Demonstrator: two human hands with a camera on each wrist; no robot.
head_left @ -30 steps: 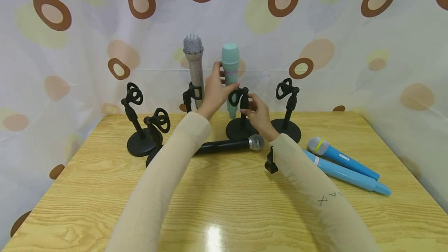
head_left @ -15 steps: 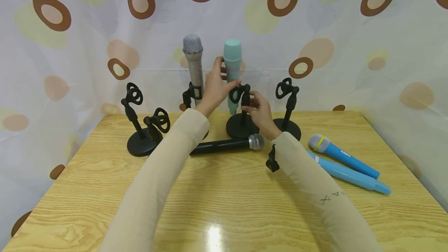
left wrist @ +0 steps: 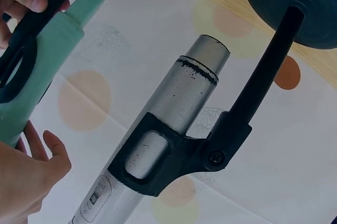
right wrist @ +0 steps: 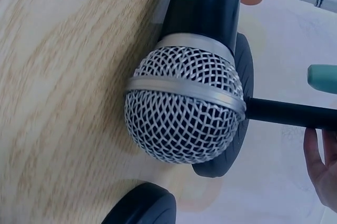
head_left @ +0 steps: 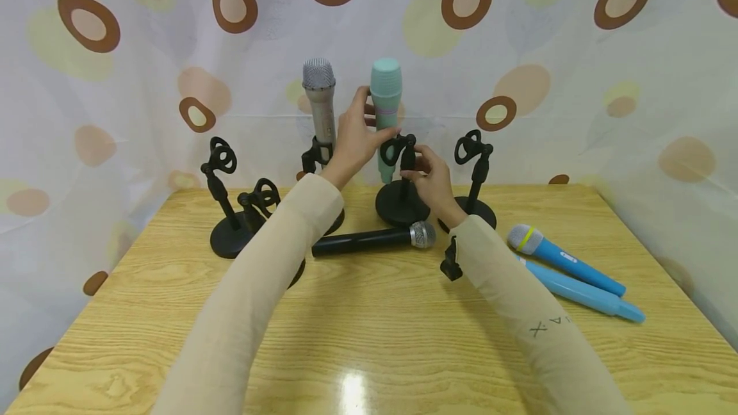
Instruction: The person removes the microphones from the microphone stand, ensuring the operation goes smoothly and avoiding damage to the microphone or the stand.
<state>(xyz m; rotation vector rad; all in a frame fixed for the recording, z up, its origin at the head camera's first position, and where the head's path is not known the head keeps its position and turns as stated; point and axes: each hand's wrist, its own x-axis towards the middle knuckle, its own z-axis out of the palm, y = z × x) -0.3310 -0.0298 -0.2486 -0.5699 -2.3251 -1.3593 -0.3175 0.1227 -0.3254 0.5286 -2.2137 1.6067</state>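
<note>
My left hand (head_left: 357,139) grips a mint-green microphone (head_left: 386,85) upright, thumb across its front. A black desk microphone stand (head_left: 401,205) stands there, its clip overlapping the microphone's body; I cannot tell how firmly it sits in the clip. Fingers of my right hand (head_left: 434,181) pinch the stand's pole just below the clip. In the left wrist view the clip's ring lies against the green body (left wrist: 50,58). The right wrist view shows the pole (right wrist: 289,112) with my right fingertips on it. A silver microphone (head_left: 319,104) is held in another stand's clip to the left.
A black microphone (head_left: 363,241) lies in front of the stands. Two blue microphones (head_left: 576,266) (head_left: 582,290) lie at the right. Other clip stands (head_left: 227,235) (head_left: 478,175) stand left and right. A small black clip (head_left: 451,261) shows by the right sleeve.
The green microphone has moved slightly up and right with my left hand. The stand and my right hand have shifted a little rightward, too.
</note>
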